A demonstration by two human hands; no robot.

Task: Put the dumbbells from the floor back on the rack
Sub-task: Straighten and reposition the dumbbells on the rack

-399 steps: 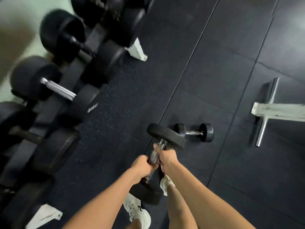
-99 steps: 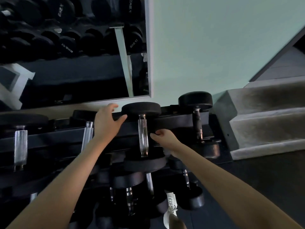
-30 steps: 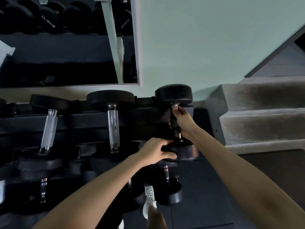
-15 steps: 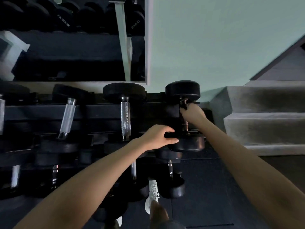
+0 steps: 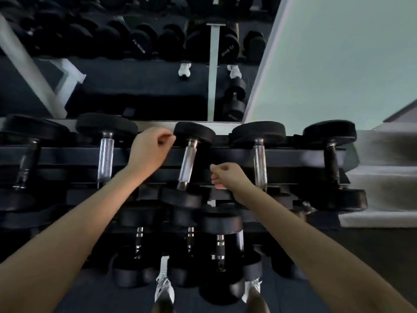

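The black dumbbell rack (image 5: 67, 155) fills the middle of the view, with several dumbbells on its top tier. A chrome-handled dumbbell (image 5: 187, 164) lies slightly tilted between my hands. My left hand (image 5: 149, 151) hovers left of its far head with its fingers curled, the fingertips at the head's edge. My right hand (image 5: 228, 177) is a loose fist just right of the handle, apart from it. Neither hand holds anything. A dark-handled dumbbell (image 5: 332, 164) sits at the rack's right end.
Smaller dumbbells (image 5: 220, 223) crowd the lower tiers by my white shoes (image 5: 164, 290). A wall mirror (image 5: 135, 86) above the rack reflects more dumbbells. Grey steps (image 5: 383, 177) adjoin the rack on the right, below a pale green wall.
Both hands have let go of the dark-handled dumbbell at the right end and moved left to either side of a chrome-handled one. The view has shifted left too.
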